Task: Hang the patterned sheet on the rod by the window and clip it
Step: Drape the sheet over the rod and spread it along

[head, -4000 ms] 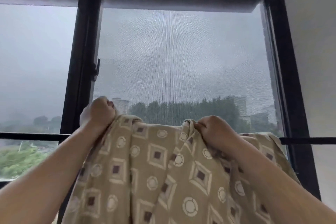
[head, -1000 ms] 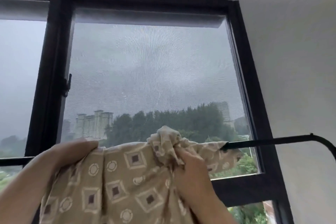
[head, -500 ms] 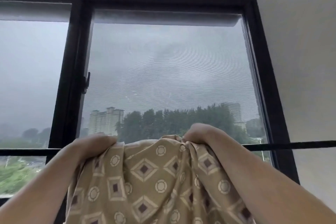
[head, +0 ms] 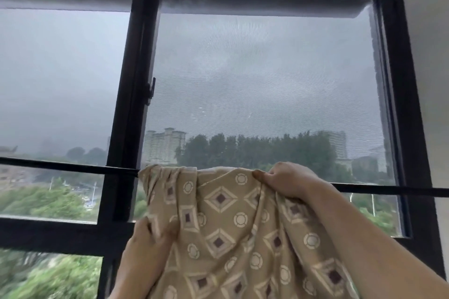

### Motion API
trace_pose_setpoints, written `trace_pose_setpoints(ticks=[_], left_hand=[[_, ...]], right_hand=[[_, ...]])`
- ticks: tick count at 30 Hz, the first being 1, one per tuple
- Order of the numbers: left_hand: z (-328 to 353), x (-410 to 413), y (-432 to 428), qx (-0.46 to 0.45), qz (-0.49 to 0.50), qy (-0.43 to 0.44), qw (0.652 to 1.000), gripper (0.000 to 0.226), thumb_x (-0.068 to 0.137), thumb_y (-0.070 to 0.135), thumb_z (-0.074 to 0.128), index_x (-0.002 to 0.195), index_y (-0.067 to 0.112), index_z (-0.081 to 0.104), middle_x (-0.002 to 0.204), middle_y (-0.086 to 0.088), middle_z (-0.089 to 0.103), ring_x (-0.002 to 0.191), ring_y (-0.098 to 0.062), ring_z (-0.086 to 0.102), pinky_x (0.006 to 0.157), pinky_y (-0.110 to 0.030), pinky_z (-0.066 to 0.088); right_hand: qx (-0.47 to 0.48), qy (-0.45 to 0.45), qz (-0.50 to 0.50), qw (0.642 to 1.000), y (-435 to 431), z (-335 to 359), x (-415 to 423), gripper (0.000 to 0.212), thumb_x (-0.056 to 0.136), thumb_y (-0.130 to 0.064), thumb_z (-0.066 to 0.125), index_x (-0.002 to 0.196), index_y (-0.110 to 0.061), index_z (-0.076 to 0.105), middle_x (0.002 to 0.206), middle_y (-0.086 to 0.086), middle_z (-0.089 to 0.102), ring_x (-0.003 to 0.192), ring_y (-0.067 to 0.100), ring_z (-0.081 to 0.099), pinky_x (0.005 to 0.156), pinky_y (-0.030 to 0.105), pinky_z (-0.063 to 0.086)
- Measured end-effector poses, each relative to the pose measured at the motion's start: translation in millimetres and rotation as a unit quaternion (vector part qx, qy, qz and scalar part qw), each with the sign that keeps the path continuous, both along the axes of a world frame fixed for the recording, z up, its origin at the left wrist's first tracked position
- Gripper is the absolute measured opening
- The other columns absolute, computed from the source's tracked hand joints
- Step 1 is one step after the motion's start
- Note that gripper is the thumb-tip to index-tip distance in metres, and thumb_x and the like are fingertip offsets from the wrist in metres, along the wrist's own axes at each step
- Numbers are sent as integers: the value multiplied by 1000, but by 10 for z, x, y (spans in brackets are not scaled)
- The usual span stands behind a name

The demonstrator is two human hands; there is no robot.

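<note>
Black-framed window (head: pixel 136 104), horizontal rod (head: pixel 388 189), patterned sheet (head: pixel 230 226) draped over, hanging down

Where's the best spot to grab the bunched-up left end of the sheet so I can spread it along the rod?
Probably pinch the gathered top edge of the sheet where it folds over the rod, coming from the room side with the left hand, which now holds the cloth lower down. The pleats crowd there, and bare rod runs leftward for sliding. The right hand already holds the other end.
</note>
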State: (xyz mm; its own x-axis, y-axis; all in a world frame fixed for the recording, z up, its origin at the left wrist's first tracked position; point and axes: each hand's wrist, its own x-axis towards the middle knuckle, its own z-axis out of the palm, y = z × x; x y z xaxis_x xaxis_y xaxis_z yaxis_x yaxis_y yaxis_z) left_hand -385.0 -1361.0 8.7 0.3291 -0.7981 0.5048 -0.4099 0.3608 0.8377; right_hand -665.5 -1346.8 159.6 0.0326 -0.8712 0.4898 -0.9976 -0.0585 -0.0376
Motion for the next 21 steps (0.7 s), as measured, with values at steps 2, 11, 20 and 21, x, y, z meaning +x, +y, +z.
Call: trace_pose_setpoints(ticks=[2,11,20,21], left_hand=[[80,117,-24,-55,9,-45,997,21,92,38,57,84,19,53,81,1,64,76,-21,59,73,-39,48],[1546,408,-378,-182,-51,-73,979,20,85,28,55,75,18,70,66,7,65,68,-15,58,65,-30,46],[1832,425,-892,91,-129,-122,980,33,96,6,47,63,9,45,66,-6,46,58,-19,44,53,-25,38],[1821,435,-919,117,-145,-149,971,34,96,6,45,63,7,45,64,-6,47,55,-19,44,51,-25,37]], right_hand=[[-8,3,-20,1000,-57,7,21,73,85,-80,23,67,-21,62,84,-2,66,82,18,61,85,37,51],[-6,-6,-49,999,-63,43,162,68,88,-77,25,71,-23,62,96,-1,69,83,20,58,80,34,48],[-131,-165,42,977,62,-115,21,25,89,-48,60,101,-28,68,110,-4,66,99,12,60,85,28,44],[-201,-219,41,954,137,-243,-5,27,89,-45,62,106,-25,67,115,-1,64,101,13,59,86,27,42]])
